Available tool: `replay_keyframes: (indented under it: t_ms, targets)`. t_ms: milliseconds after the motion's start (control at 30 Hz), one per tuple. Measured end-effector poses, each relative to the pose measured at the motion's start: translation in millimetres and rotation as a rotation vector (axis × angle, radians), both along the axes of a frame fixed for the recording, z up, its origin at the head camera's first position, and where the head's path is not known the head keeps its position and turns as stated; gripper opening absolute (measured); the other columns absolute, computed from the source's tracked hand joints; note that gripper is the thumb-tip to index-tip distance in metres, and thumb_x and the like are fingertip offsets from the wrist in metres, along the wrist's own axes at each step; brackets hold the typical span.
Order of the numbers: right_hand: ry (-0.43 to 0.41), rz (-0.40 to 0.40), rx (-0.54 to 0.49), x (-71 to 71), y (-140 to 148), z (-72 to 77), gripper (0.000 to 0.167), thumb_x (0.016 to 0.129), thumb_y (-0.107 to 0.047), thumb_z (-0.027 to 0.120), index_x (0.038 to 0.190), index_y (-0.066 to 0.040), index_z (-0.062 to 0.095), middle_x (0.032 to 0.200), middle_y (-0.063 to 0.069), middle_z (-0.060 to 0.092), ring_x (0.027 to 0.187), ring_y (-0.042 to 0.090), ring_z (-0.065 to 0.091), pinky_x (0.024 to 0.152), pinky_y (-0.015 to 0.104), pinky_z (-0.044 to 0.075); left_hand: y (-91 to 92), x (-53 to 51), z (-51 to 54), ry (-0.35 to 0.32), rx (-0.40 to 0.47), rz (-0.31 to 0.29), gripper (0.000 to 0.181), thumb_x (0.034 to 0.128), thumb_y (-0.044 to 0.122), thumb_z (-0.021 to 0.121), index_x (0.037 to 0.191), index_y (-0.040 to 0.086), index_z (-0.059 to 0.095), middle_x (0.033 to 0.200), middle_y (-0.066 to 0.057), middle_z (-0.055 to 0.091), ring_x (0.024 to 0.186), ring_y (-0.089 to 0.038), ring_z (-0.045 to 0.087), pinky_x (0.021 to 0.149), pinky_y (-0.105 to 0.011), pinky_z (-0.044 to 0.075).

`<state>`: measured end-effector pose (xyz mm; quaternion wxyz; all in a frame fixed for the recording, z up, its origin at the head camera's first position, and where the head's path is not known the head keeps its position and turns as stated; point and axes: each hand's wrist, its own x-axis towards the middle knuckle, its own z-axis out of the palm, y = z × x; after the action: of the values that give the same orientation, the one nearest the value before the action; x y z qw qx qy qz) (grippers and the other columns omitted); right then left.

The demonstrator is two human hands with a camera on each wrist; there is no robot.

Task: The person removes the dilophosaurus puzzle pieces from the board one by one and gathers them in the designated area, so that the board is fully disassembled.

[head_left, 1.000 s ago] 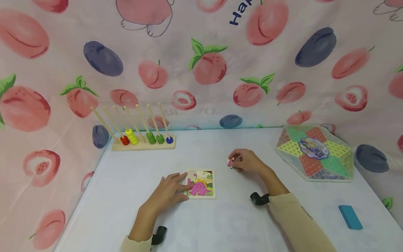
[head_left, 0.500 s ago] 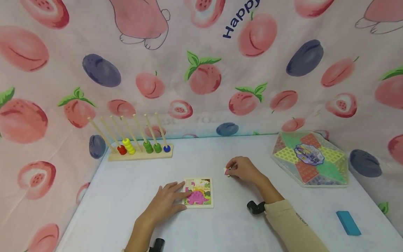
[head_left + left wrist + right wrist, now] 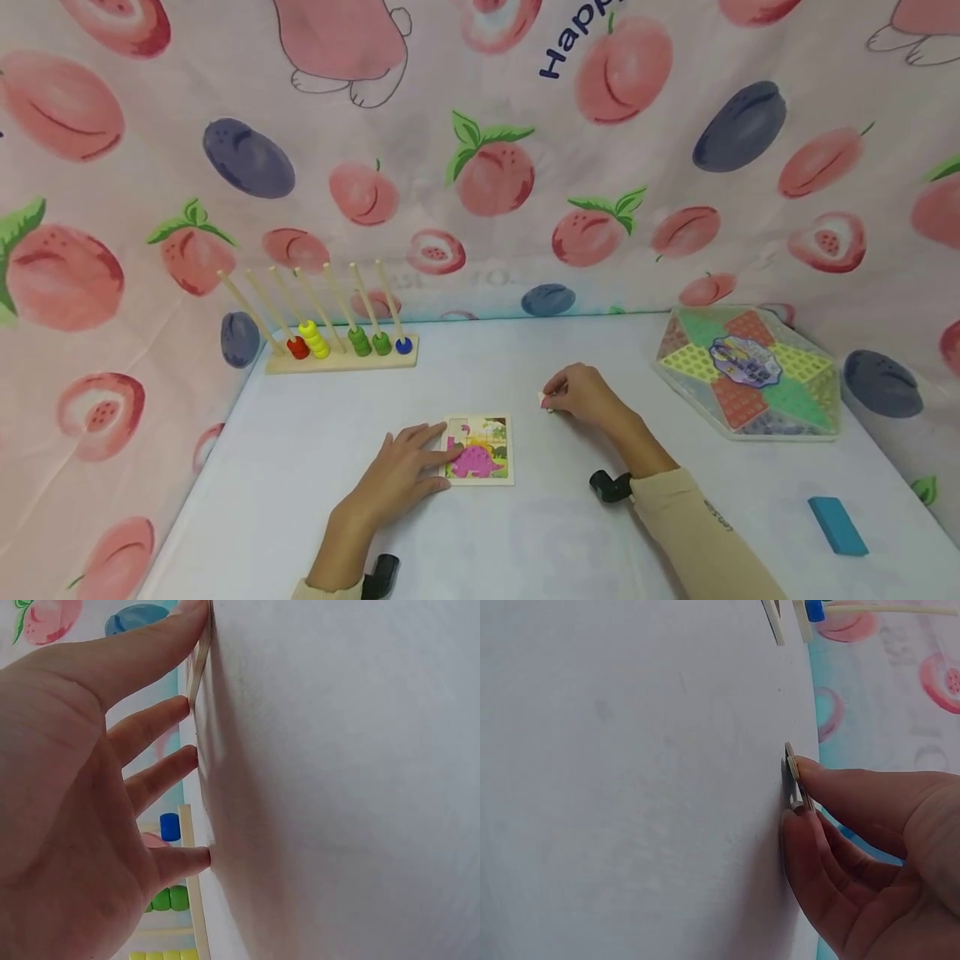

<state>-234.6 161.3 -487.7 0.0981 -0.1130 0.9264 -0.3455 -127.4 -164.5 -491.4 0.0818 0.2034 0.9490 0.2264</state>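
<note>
A square jigsaw puzzle [image 3: 483, 471] with a pink dinosaur picture lies in a pale wooden frame on the white table. My left hand [image 3: 397, 471] rests over its left side, fingers spread and mostly straight, the index finger reaching onto the picture. In the left wrist view the thumb touches the frame's edge [image 3: 201, 664]. To the right of and beyond the puzzle, my right hand [image 3: 592, 396] pinches a small pink-and-white puzzle piece [image 3: 543, 402] between thumb and fingers. Seen edge-on in the right wrist view, the thin piece [image 3: 792, 761] is close to the tabletop; contact is unclear.
A wooden bead-counting rack [image 3: 345, 361] with upright rods and coloured beads stands at the back left. A hexagonal board-game box [image 3: 750, 375] lies at the back right. A blue block [image 3: 837, 526] is near the right edge. A patterned cloth [image 3: 480, 250] hangs behind the table.
The head view tilted up, then partly back. My right fingers have shifted on the puzzle piece, staying near the same spot. My left hand keeps its place on the puzzle.
</note>
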Motion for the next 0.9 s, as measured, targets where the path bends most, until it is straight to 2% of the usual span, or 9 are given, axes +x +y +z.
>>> replay_keyframes:
  t_ms: [200,367,667,900]
  targets:
    - [0.075,0.008,0.027,-3.8,2,-5.2,0.018,0.082,-0.016,0.086,0.093,-0.004,0.080,0.097,0.012,0.068,0.084,0.018,0.058,0.074,0.027,0.049,0.4,-1.8,1.3,-0.002,-0.013,-0.003,0.046,0.0875,0.035,0.078,0.133,0.030,0.069,0.160,-0.004,0.047,0.148,-0.038,0.040,0.114,-0.081,0.022]
    - [0.063,0.008,0.053,-3.6,1,-7.4,0.019,0.083,-0.019,0.085,0.095,-0.005,0.079,0.096,0.010,0.066,0.085,0.018,0.057,0.074,0.029,0.049,1.1,-1.2,1.9,-0.019,-0.008,0.020,0.046,0.0860,0.034,0.080,0.131,0.030,0.070,0.160,-0.004,0.048,0.149,-0.038,0.040,0.115,-0.081,0.021]
    - [0.118,0.018,0.124,1.1,-5,3.4,0.029,0.080,-0.019,0.088,0.100,-0.009,0.070,0.095,0.008,0.065,0.084,0.020,0.058,0.073,0.032,0.048,0.8,-1.1,1.4,-0.035,-0.001,0.021,0.046,0.0862,0.034,0.079,0.131,0.030,0.070,0.160,-0.003,0.048,0.150,-0.036,0.039,0.116,-0.080,0.020]
    - [0.091,0.029,0.170,-1.6,-9,8.8,0.032,0.078,-0.020,0.089,0.103,-0.010,0.071,0.101,0.008,0.067,0.091,0.021,0.061,0.077,0.036,0.052,1.1,-1.4,1.1,-0.029,0.002,0.016,0.046,0.0862,0.036,0.079,0.131,0.030,0.070,0.160,-0.003,0.048,0.150,-0.037,0.039,0.115,-0.081,0.021]
